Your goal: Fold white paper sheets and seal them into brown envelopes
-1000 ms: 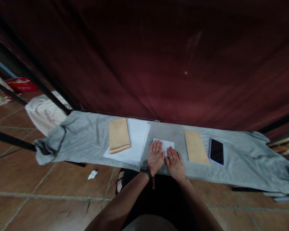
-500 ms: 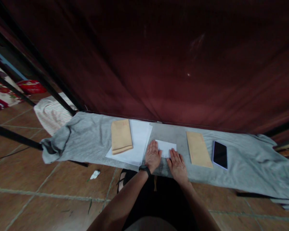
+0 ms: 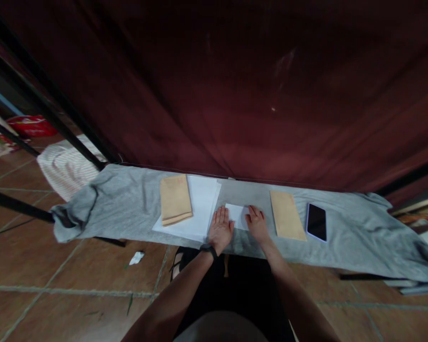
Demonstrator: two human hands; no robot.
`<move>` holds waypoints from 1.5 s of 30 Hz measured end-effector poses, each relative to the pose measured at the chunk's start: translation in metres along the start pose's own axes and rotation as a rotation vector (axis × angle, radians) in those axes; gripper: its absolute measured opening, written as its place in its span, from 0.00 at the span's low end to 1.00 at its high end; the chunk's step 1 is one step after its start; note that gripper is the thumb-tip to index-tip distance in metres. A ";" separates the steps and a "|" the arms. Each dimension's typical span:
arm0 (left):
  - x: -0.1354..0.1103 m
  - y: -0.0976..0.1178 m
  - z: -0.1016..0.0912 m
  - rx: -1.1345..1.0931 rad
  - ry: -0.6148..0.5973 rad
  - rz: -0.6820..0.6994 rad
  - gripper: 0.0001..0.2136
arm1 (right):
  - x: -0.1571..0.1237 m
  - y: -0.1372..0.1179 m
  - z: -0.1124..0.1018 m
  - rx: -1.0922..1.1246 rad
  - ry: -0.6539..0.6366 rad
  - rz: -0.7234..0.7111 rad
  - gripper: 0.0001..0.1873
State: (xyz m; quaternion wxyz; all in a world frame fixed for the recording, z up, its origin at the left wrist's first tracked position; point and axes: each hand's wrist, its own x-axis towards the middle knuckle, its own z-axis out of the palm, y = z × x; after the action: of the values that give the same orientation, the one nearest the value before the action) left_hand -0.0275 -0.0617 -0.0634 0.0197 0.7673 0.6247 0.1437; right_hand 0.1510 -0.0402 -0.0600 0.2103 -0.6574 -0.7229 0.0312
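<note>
A small folded white paper (image 3: pixel 237 214) lies on the grey cloth (image 3: pixel 128 209) that covers a narrow bench. My left hand (image 3: pixel 220 228) lies flat and open with its fingers stretched, touching the paper's left edge. My right hand (image 3: pixel 257 223) rests on the paper's right part with its fingers curled down onto it. A black watch (image 3: pixel 209 249) sits on my left wrist. To the left lies a stack of white sheets (image 3: pixel 201 209) with brown envelopes (image 3: pixel 175 198) on top.
A single brown envelope (image 3: pixel 287 214) and a dark phone (image 3: pixel 316 221) lie to the right on the cloth. A dark red curtain (image 3: pixel 235 85) hangs right behind the bench. Tiled floor (image 3: pixel 57 285) with a crumpled paper scrap (image 3: pixel 137 258) lies below; black metal bars (image 3: pixel 46 114) stand at left.
My right hand has slid forward onto the folded paper and curled its fingers. My left hand stays flat beside it. The view has shifted slightly.
</note>
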 end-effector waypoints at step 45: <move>0.001 0.024 -0.007 -0.137 -0.130 0.282 0.29 | -0.021 -0.028 0.006 0.112 -0.057 -0.161 0.25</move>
State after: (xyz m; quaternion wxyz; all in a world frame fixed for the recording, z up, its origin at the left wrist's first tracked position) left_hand -0.0064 -0.0666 -0.0515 0.0919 0.8517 0.4972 0.1374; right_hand 0.1236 -0.0627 -0.0615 0.2281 -0.5834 -0.7761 0.0732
